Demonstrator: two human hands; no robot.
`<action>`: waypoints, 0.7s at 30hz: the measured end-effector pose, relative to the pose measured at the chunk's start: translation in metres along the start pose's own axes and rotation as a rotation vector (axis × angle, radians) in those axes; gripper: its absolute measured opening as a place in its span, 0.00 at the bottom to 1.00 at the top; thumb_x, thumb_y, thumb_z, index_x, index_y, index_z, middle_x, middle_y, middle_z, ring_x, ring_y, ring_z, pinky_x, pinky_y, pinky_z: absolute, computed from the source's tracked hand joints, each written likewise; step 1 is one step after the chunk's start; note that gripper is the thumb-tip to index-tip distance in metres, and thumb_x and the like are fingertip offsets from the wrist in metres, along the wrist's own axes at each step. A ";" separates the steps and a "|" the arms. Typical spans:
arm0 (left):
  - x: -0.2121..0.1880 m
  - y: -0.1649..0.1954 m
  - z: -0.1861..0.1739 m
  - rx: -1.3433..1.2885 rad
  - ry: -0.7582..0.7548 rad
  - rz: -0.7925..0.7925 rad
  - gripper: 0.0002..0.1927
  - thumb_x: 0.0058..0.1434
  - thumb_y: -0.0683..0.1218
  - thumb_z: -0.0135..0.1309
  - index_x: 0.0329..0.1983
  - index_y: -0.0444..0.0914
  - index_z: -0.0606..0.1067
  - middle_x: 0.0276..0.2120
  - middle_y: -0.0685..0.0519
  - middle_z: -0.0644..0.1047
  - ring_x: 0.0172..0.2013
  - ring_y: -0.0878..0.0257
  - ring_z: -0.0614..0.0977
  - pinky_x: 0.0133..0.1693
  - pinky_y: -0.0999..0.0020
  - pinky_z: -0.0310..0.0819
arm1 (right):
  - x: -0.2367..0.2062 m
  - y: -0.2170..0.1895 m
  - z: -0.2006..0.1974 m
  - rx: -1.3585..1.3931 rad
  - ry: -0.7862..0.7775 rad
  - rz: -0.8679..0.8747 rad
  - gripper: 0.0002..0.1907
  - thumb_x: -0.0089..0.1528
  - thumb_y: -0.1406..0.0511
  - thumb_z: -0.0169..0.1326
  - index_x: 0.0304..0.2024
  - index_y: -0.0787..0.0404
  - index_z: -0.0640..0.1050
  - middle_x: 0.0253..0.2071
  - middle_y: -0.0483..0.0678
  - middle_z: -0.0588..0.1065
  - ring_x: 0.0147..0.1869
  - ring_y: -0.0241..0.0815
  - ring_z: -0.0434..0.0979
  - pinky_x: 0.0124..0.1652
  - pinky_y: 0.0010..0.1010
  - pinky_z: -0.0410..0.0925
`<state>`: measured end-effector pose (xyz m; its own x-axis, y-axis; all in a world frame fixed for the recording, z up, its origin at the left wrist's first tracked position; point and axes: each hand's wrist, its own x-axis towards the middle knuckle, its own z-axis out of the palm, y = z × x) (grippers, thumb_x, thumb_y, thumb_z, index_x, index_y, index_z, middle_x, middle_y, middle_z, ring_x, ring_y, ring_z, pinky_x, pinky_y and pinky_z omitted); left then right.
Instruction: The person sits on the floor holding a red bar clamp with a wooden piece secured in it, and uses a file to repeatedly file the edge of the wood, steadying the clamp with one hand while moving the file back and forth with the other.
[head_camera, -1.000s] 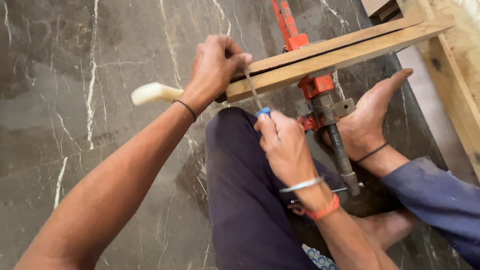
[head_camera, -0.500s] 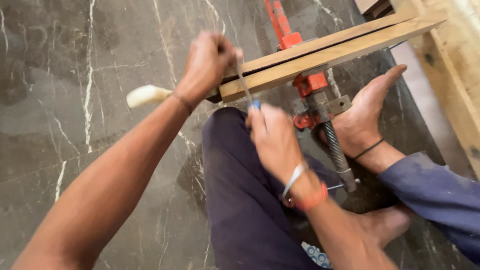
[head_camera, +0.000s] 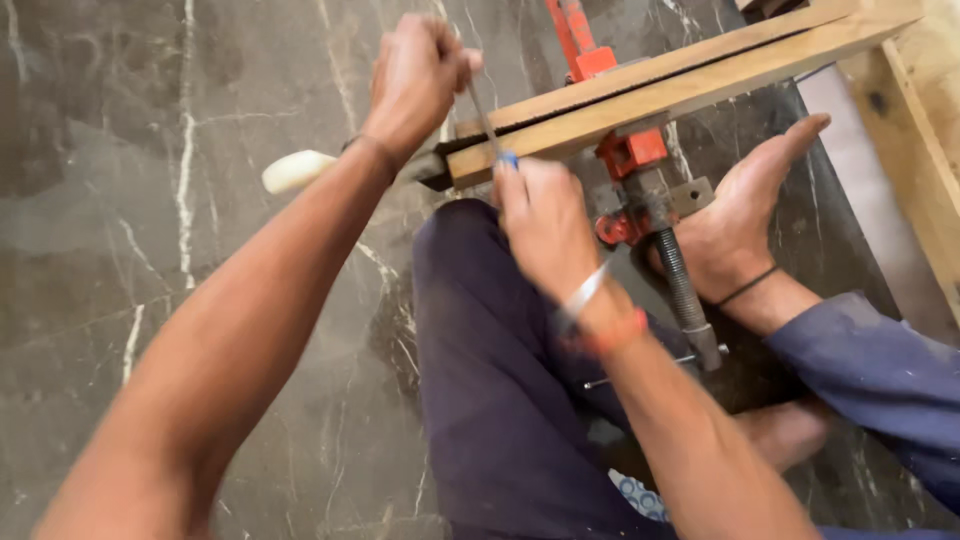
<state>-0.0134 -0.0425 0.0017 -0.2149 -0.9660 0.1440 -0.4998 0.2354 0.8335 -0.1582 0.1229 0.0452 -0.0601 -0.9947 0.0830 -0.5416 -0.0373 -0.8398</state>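
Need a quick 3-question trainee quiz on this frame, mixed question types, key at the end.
1. True or false: the left hand grips the end of the wooden boards.
2. Which colour is the clamp on the boards? A) green B) orange-red C) yellow
3. Fill in: another person's hand, in a blue sleeve, rests beside the clamp's ____.

Key: 1 true; 2 B; 3 screw. The right hand holds a thin blue-tipped tool against the boards.
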 end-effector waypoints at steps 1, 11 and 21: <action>0.011 0.001 -0.003 -0.002 0.012 -0.062 0.12 0.59 0.47 0.66 0.25 0.36 0.78 0.19 0.52 0.80 0.20 0.66 0.81 0.25 0.68 0.74 | 0.010 0.001 0.003 0.011 0.015 -0.018 0.20 0.70 0.60 0.45 0.30 0.65 0.78 0.21 0.57 0.74 0.26 0.53 0.79 0.31 0.43 0.68; -0.029 0.020 -0.001 0.028 0.002 -0.058 0.10 0.60 0.48 0.63 0.27 0.38 0.79 0.22 0.53 0.81 0.25 0.65 0.85 0.32 0.63 0.79 | -0.029 -0.013 -0.011 0.018 0.031 0.061 0.19 0.70 0.60 0.45 0.30 0.66 0.76 0.21 0.57 0.73 0.25 0.53 0.76 0.28 0.43 0.66; 0.001 0.036 -0.013 0.076 -0.050 -0.043 0.11 0.58 0.48 0.65 0.27 0.36 0.79 0.20 0.52 0.81 0.22 0.64 0.83 0.29 0.65 0.76 | -0.011 0.006 -0.003 0.172 0.000 0.249 0.22 0.70 0.58 0.47 0.28 0.67 0.78 0.15 0.50 0.68 0.18 0.41 0.68 0.22 0.38 0.63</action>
<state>-0.0203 -0.0363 0.0389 -0.2325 -0.9693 0.0805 -0.5716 0.2031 0.7950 -0.1633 0.1339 0.0411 -0.1728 -0.9754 -0.1367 -0.3605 0.1918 -0.9128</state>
